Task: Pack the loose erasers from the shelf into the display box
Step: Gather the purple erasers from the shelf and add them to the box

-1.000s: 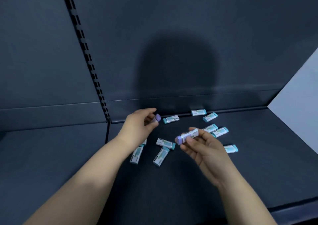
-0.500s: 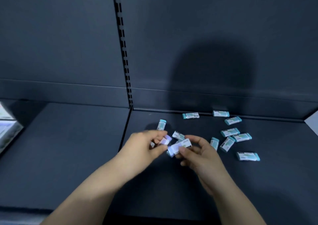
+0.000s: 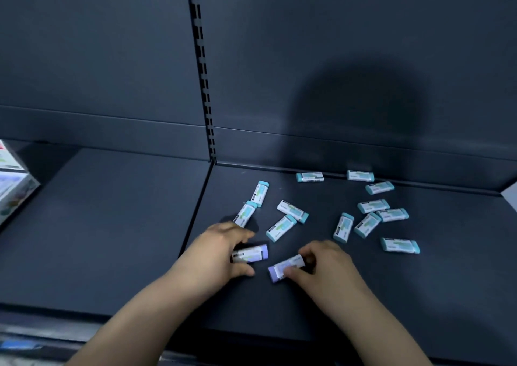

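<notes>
Leftward, the display box (image 3: 12, 186) is seen at the view's edge, well apart from the hands. One purple-tipped eraser (image 3: 253, 252) is grasped by the left grip (image 3: 221, 251), and a second eraser (image 3: 284, 267) is pinched by the right grip (image 3: 327, 262), both low over the shelf (image 3: 112, 225). Rightward, teal erasers (image 3: 373, 206) are scattered. These are judged light, stiff, paper-sleeved blocks, best taken across the long sides.

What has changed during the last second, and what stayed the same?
Both hands came down toward the shelf. The left hand still grips the left purple eraser, the right hand the right purple eraser. The view turned left; the display box now shows at the edge. The teal erasers lie unmoved.
</notes>
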